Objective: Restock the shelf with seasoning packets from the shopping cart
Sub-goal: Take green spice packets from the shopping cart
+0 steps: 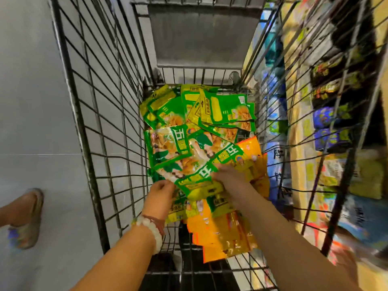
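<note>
Deep in the shopping cart, heaped on its floor: green seasoning packets, orange ones nearer its handle end. Left hand pinching a green packet's edge; right hand resting on the heap, fingers hidden. Probably light, limp, slick (foil sheen), best gripped by sealed edges.

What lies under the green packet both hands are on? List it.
Under the green packet, held by the left hand and right hand, more green packets and orange packets show. The cart floor beneath is covered.
</note>
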